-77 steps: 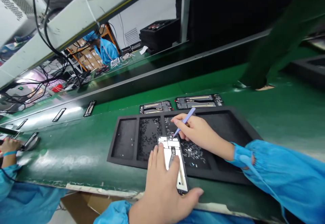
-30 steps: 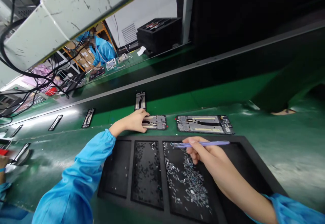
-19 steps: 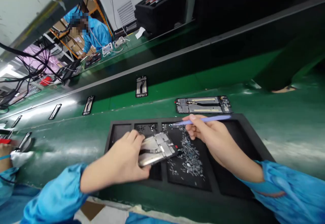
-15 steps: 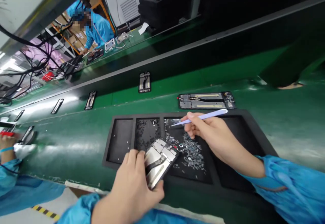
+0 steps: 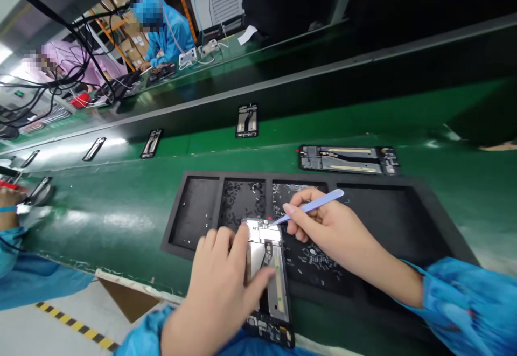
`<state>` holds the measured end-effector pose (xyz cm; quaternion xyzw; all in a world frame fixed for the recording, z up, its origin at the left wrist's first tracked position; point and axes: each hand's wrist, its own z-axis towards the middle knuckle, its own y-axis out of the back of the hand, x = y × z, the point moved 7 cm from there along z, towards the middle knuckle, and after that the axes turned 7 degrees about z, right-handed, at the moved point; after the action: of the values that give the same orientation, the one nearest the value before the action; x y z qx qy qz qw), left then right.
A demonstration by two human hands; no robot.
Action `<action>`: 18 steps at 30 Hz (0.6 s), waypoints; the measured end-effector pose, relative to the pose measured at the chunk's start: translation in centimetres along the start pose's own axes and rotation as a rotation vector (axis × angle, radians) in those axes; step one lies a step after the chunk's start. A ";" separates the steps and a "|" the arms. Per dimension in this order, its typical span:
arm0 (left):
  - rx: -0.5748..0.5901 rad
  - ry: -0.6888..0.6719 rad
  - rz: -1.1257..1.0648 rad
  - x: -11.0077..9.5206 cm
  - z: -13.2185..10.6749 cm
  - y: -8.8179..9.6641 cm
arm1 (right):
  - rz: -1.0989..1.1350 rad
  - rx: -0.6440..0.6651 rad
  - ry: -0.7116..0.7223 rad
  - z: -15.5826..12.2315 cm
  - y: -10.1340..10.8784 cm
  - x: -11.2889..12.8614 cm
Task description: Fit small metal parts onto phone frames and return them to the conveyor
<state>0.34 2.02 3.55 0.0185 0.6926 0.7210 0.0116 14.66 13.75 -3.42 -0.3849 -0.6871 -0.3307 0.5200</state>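
Note:
My left hand (image 5: 218, 286) lies over a phone frame (image 5: 278, 286), pinning it lengthwise on the black foam tray (image 5: 173, 240). The frame has a bright metal plate with a dark strip. In my right hand (image 5: 323, 232) is a pair of pale blue tweezers (image 5: 313, 207), pinched between thumb and fingers. Their tip touches or almost touches the frame's top end; the exact contact is hidden. Small dark and silver parts (image 5: 242, 200) lie scattered in the tray's compartments, and the frame covers some of them.
A second phone frame (image 5: 348, 160) and several narrower ones (image 5: 247, 120) lie on the green conveyor belt (image 5: 121, 221) beyond the tray. A co-worker's hand (image 5: 10, 197) is at the left edge. A person in blue (image 5: 165, 33) works across the line, beside cables and a black crate (image 5: 291, 0).
My left hand has brought the phone frame from the air down onto the tray, turned lengthwise. The tweezers' tip has moved down to the frame's top end. The view has shifted slightly.

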 end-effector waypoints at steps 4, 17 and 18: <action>0.090 -0.502 -0.138 0.6 5.4 0.8 | 0.076 0.033 -0.019 0.4 -0.3 -0.1; 0.375 -0.500 -0.554 1.4 9.2 -2.9 | -0.004 0.030 -0.047 0.3 -0.7 0.0; 0.375 -0.498 -0.560 1.4 9.2 -3.1 | 0.025 0.027 -0.066 0.3 -0.7 0.0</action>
<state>-0.70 11.43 0.88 0.0051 0.7661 0.5251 0.3707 13.90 13.69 -3.50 -0.3972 -0.7032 -0.3020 0.5065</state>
